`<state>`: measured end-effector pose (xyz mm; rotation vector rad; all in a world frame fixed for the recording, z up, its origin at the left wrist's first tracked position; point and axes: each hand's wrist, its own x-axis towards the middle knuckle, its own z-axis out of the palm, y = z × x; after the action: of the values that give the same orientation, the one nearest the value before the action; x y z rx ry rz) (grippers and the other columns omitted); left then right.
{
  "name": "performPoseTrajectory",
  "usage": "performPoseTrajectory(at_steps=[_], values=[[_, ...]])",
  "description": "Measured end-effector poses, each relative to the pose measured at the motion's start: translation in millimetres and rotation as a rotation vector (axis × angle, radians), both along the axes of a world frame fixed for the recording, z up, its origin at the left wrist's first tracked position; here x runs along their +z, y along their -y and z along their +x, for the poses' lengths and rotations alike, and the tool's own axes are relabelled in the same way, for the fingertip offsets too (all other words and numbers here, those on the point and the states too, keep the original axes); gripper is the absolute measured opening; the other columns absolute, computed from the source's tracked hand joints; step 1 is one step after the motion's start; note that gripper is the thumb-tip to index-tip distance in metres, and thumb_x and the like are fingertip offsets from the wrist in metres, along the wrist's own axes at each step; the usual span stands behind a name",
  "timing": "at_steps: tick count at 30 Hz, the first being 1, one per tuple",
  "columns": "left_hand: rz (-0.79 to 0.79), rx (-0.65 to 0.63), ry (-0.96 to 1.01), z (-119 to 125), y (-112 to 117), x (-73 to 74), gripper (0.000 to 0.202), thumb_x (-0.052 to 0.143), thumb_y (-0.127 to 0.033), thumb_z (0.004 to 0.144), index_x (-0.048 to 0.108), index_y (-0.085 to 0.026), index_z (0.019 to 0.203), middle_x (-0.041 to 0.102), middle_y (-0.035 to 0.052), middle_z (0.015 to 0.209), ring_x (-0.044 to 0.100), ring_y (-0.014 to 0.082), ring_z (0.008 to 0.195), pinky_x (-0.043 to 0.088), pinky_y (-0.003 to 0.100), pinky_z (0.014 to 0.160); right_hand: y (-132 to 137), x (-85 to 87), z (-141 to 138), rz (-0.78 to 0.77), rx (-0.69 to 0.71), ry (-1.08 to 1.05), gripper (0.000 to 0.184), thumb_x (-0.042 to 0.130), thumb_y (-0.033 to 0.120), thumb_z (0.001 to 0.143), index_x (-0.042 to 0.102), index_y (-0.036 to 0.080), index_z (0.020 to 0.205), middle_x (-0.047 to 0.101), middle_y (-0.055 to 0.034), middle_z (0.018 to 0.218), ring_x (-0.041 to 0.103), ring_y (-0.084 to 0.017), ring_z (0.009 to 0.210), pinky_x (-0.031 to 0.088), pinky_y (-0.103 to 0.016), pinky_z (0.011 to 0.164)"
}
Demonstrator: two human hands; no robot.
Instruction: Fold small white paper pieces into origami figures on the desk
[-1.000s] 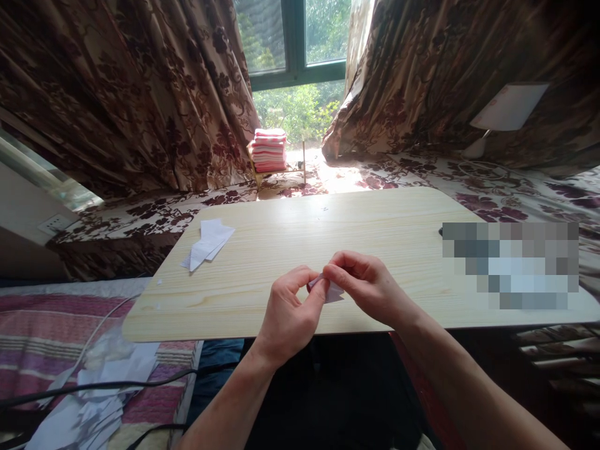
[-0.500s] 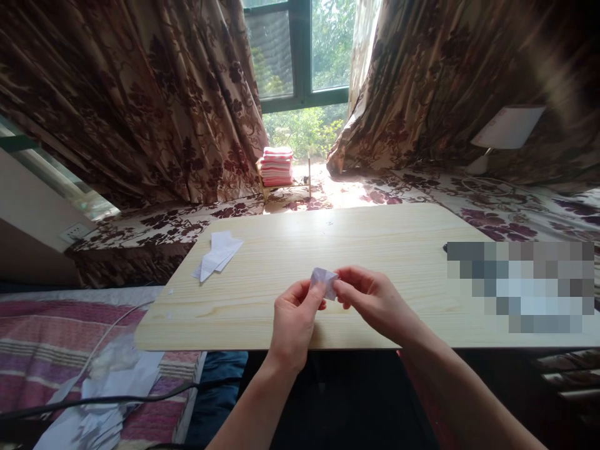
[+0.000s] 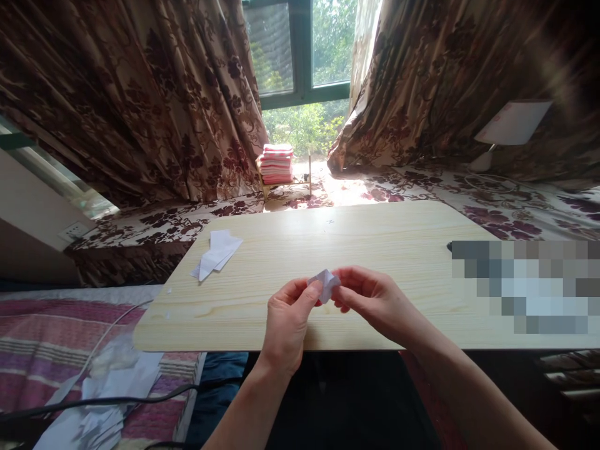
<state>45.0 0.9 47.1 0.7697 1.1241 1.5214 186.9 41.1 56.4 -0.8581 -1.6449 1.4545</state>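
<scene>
Head view, from where I stand, left to right. Striped bed cover [image 3: 32,344] first, with loose white sheets [image 3: 100,400] heaped on it and a black cable [image 3: 154,395] crossing over them. Next, flat paper pieces [image 3: 218,256], overlapping, at the left of the pale wood tabletop [image 3: 403,244]. Behind that, a stack of pink cloths [image 3: 275,165] by the window. Left hand [image 3: 290,322]: grip pinching, thumb pressed on the face of a small folded paper [image 3: 325,287], fingers tucked behind. That folded paper is between the two hands, over the near middle of the tabletop, points sticking up and out. Right hand [image 3: 379,300]: grip pinching the paper's right edge, thumb in front; fingertips partly hidden. Far right, a white-shaded lamp [image 3: 513,123], plus a pixelated patch, contents unreadable. Handling, my guess: paper next to weightless, thin, crisp at folds, easily creased or torn. Best held lightly by layered folds, not loose tips.
</scene>
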Motion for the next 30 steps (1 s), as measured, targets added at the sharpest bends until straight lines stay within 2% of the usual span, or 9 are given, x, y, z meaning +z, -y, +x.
performPoseTrajectory(at_steps=[5,8,12,17,21,26,30], values=[[0.043,-0.134,-0.275,-8,-1,13.3,0.012,0.069,-0.025,0.075,0.07,-0.014,0.073,0.066,0.0001,0.067,0.056,0.0102,0.066,0.044,0.021,0.065,-1,8.7,0,0.095,-0.03,0.102,0.012,0.057,0.018,0.082,0.065,0.016,0.09,0.063,0.0001,0.07,0.054,-0.012,0.064,0.043,-0.025,0.056],[0.049,-0.153,-0.332,-9,-3,15.7,0.014,0.066,-0.025,0.077,0.069,-0.013,0.07,0.064,0.0007,0.064,0.054,0.0109,0.064,0.043,0.022,0.062,0,10.6,1,0.121,-0.05,0.127,0.014,0.058,0.021,0.082,0.063,0.017,0.094,0.062,0.0009,0.069,0.054,-0.012,0.062,0.044,-0.025,0.056],[0.014,-0.167,-0.226,-6,-3,13.5,0.013,0.064,-0.023,0.077,0.07,-0.012,0.072,0.064,0.0016,0.065,0.053,0.0112,0.064,0.044,0.023,0.063,3,8.2,2,0.197,-0.125,0.119,0.019,0.06,0.02,0.082,0.062,0.018,0.101,0.064,0.0011,0.073,0.059,-0.013,0.068,0.048,-0.026,0.063],[-0.018,-0.198,-0.102,-5,-1,14.1,0.014,0.064,-0.022,0.076,0.072,-0.012,0.072,0.064,0.0025,0.067,0.052,0.0117,0.065,0.045,0.023,0.063,3,8.4,2,0.237,-0.095,0.094,0.016,0.058,0.019,0.083,0.063,0.018,0.098,0.065,0.0008,0.074,0.061,-0.012,0.068,0.05,-0.024,0.064],[-0.016,-0.203,-0.117,-5,0,15.7,0.015,0.063,-0.022,0.076,0.074,-0.012,0.077,0.066,0.003,0.067,0.052,0.012,0.064,0.045,0.023,0.063,3,9.0,2,0.23,-0.094,0.117,0.016,0.058,0.019,0.084,0.064,0.017,0.098,0.066,-0.0008,0.076,0.062,-0.014,0.07,0.051,-0.026,0.065],[0.006,-0.143,-0.213,-5,-2,13.1,0.016,0.066,-0.024,0.076,0.076,-0.013,0.081,0.069,0.0034,0.068,0.059,0.0147,0.07,0.045,0.024,0.067,2,9.1,3,0.228,-0.089,0.136,0.015,0.058,0.021,0.083,0.066,0.017,0.095,0.066,-0.0028,0.079,0.062,-0.015,0.071,0.051,-0.027,0.064],[0.022,-0.032,-0.07,-3,-3,7.8,0.013,0.069,-0.026,0.074,0.076,-0.015,0.079,0.072,0.0028,0.072,0.061,0.0137,0.072,0.046,0.023,0.07,3,8.1,3,0.153,-0.126,0.079,0.022,0.058,0.028,0.085,0.064,0.017,0.103,0.066,-0.0024,0.074,0.061,-0.015,0.068,0.051,-0.027,0.059]])
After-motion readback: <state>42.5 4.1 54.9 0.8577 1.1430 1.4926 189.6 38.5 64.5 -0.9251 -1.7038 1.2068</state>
